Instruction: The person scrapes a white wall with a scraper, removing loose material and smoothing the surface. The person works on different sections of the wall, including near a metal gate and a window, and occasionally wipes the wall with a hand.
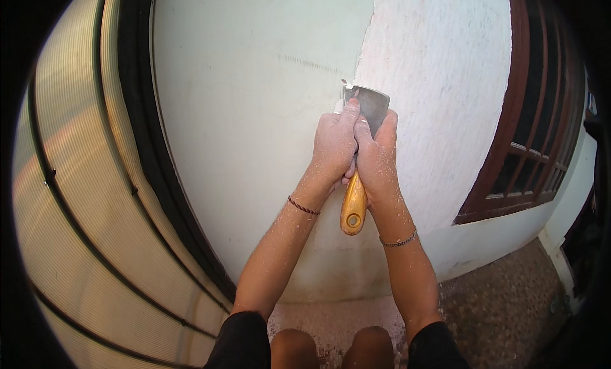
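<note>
Both hands are closed around one putty knife with a wide metal blade and a yellowish wooden handle. My left hand has its thumb stretched up along the blade's left side. My right hand wraps the tool from the right, thumb beside the left one. The blade's top edge is at the painted wall, by the ragged border between pale green paint and a whiter scraped area. A small curled paint flake sticks out at the blade's left corner. Pale dust and flecks cover my hands and forearms.
On the right, a dark red window frame with bars is set into the wall. Ribbed translucent panels with dark bars rise on the left, beside a dark post. Below lies a speckled floor, with flakes near my knees.
</note>
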`<state>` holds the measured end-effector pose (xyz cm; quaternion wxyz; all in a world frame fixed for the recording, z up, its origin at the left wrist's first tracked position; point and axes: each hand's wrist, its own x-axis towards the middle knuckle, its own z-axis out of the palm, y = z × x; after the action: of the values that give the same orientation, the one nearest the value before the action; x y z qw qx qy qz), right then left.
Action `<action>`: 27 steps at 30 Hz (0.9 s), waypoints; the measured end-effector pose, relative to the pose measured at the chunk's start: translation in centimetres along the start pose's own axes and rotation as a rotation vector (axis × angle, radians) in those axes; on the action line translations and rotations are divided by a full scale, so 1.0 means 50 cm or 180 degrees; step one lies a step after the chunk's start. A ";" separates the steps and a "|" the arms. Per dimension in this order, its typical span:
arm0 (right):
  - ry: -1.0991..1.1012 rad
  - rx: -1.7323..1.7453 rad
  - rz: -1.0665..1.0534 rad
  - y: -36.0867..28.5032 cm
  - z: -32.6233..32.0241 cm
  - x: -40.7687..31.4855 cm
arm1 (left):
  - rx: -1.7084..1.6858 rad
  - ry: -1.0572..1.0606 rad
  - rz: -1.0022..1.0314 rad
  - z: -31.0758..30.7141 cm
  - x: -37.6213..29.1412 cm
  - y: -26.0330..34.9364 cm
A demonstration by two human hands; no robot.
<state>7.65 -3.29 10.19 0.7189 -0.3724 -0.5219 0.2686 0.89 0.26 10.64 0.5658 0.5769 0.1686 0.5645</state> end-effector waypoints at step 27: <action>0.0127 -0.0215 -0.0009 -0.025 0.002 0.008 | 0.0148 0.0082 0.0135 0.011 0.016 0.013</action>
<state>7.70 -3.66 11.44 0.7166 -0.4010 -0.5167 0.2423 1.31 0.50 11.70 0.5380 0.5860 0.1767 0.5796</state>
